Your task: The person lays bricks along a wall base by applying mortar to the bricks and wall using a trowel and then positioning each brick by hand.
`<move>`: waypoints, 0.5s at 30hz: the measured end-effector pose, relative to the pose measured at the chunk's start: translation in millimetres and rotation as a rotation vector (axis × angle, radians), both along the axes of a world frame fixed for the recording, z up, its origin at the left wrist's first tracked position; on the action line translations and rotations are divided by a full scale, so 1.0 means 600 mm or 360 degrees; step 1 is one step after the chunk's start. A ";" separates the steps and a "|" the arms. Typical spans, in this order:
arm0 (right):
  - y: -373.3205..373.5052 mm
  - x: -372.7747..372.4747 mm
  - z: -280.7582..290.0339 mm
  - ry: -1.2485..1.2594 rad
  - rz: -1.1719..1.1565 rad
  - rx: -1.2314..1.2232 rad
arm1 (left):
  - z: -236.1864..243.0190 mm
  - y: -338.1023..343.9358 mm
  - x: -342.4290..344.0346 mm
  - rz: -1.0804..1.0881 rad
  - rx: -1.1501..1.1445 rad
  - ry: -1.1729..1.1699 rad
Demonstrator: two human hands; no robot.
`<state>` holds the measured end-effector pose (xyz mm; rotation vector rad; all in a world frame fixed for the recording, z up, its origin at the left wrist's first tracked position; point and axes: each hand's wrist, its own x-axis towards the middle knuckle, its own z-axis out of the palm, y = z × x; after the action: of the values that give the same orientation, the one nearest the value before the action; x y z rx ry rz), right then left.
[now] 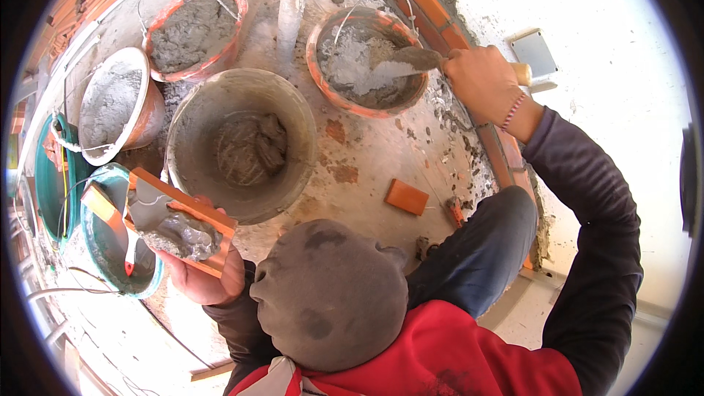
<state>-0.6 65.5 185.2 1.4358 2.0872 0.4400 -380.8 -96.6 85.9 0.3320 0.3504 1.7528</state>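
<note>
Right grip [480, 81] around trowel [400, 64], over bucket [323, 81]

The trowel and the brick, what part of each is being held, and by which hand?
The right hand grips the trowel by its handle. The left hand holds the mortar-topped brick from beneath.

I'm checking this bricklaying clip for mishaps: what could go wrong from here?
1. The left hand holds the brick tilted, with a wet lump of mortar near its lower edge; the lump could slide off.
2. The right hand has the trowel in the orange bucket; mortar may drop off the blade when carried across.
3. A loose brick piece lies by the knee and could be knocked.
</note>
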 end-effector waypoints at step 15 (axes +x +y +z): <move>-0.036 0.045 0.030 0.0247 0.0020 0.0044 | 0.016 0.009 0.031 -0.0068 -0.0061 0.0064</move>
<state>26.5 44.1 203.4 1.5165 2.2211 0.3741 -362.5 -91.5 95.4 0.3456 0.4025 1.6976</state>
